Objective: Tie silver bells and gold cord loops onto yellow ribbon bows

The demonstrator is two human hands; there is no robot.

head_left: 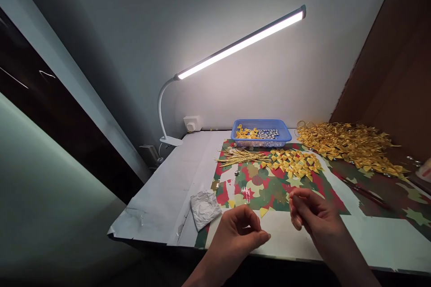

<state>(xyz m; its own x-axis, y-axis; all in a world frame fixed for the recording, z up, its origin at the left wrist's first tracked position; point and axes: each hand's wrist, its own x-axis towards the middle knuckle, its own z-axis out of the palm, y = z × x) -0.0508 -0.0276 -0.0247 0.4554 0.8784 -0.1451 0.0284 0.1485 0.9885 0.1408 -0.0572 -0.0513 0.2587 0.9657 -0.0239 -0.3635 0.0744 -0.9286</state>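
Note:
Over the front edge of the table, my left hand [237, 235] has its fingers curled in and thumb pressed toward the index finger. Whatever that pinch holds, if anything, is too small to make out. To its right, my right hand [314, 217] is closed too, fingertips together and pointing left; nothing I can name shows in them. The hands are apart. A small yellow piece [263, 211] lies just beyond my left hand. Farther back are a spread of yellow ribbon bows [292, 163], a bundle of gold twist ties [240, 157] and a single silver bell [236, 173].
A blue basket [286, 136] with yellow bows and silver bells stands by the wall. A big heap of gold bows [350, 145] lies at right, near dark scissors-like tools [365, 191]. Crumpled white paper [204, 209] is at left, beneath a lit clamp lamp [240, 45].

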